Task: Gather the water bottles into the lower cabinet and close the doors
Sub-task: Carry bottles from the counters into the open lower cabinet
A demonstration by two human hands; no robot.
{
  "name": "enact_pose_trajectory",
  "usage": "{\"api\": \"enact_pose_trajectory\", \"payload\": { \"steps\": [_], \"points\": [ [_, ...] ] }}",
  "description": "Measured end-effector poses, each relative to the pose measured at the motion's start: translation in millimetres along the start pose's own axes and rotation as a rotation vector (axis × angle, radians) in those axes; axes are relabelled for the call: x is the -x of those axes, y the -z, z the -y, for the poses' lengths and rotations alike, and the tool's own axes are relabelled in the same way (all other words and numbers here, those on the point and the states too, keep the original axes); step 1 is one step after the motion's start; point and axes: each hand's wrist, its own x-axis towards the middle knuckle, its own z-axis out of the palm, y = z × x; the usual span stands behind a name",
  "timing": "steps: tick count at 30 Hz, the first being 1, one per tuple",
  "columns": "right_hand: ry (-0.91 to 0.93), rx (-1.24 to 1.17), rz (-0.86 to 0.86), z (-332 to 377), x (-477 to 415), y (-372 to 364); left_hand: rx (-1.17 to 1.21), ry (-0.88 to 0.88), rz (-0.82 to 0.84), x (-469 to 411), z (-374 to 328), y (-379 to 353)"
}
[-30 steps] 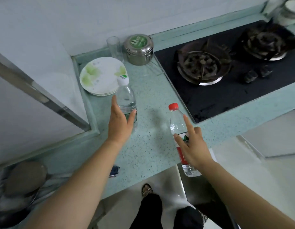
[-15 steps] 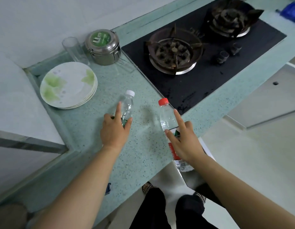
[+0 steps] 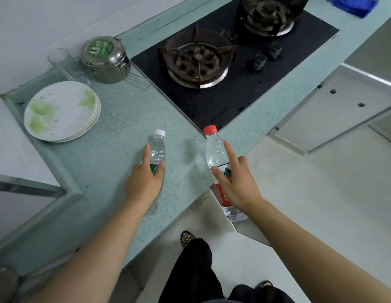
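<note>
over speckled counter (image 3: 107,162), left hand (image 3: 144,182) grips white-capped bottle (image 3: 158,147), right hand (image 3: 237,184) red-capped bottle (image 3: 215,149)

The left hand (image 3: 144,182) and right hand (image 3: 238,184) are bare, and so are both forearms along all their visible length. At the lower centre of the frame, loose black trousers (image 3: 194,270) cover the legs. Dark open sandals (image 3: 187,238) with pale dotted straps show at their hems.

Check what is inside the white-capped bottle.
Clear liquid, seemingly water, shows through the white-capped bottle above its green label. The left hand grips the lower body, hiding the contents there.
</note>
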Motion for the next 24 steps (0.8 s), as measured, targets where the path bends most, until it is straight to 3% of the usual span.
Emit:
{"api": "enact_pose_trajectory", "payload": {
  "steps": [5, 15, 24],
  "points": [
    [-0.095, -0.058, -0.111, -52.3, 51.4, 50.9, 0.097, -0.157, -0.014, 55.8, -66.3, -29.9],
    [-0.255, -0.08, -0.303, -206.9, 185.9, 199.0, 0.167, -0.425, 0.113, 202.1, -230.5, -129.5],
    [-0.383, -0.095, -0.417, -314.7, 265.1, 293.8, 0.023, -0.644, 0.181, 304.2, -362.8, -213.5]
  ]
}}
